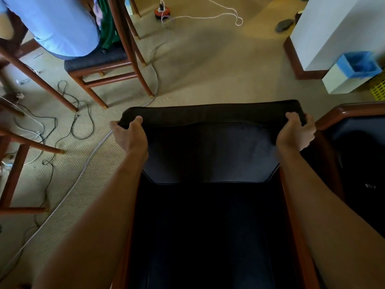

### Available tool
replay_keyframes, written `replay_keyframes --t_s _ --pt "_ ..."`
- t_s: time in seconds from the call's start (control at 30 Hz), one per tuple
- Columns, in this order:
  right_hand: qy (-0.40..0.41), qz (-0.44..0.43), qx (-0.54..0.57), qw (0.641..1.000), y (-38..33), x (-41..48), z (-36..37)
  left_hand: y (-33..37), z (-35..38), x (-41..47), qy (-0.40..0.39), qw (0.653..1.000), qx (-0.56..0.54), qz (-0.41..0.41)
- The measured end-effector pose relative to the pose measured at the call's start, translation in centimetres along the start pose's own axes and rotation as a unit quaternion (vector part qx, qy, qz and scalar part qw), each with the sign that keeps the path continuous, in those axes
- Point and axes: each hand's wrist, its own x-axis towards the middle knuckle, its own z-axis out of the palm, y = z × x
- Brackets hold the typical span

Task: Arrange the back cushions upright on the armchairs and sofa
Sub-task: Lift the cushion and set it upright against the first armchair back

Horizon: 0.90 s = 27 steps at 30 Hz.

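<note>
The left hand (130, 135) and right hand (295, 133) are each gripping a far corner of the back cushion (210, 142), holding it over the armchair (291, 205) seat, likely for standing it upright.

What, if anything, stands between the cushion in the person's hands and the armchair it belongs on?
Nothing visible. The left hand and right hand grip the cushion right over the armchair; its dark seat shows nothing lying on it.

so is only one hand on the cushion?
No, the left hand and right hand each grip one end of the cushion.
</note>
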Motion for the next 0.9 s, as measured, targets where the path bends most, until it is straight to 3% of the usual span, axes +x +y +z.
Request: replay_keyframes --t_s 0.37,0.53,0.67,0.77,0.9 --pt "0.011 -0.006 -0.048 0.999 6.9 1.3 2.0 -5.8 1.5 1.4 -0.013 0.999 0.052 0.002" --pt "-0.028 -0.047 -0.108 0.993 8.1 1.8 2.3 -7.3 1.5 1.9 -0.016 0.981 0.178 0.079" --pt "-0.062 -0.061 -0.187 0.979 7.6 1.6 2.1 -6.9 1.8 1.2 -0.027 0.937 0.327 0.121" --pt "-0.082 -0.105 -0.219 0.967 7.1 0.6 0.9 -6.4 0.7 -0.2 -0.062 0.864 0.459 0.196" --pt "-0.154 -0.201 -0.347 0.903 7.2 -1.3 -2.0 -6.1 0.1 -3.8 -0.175 0.781 0.521 0.298"
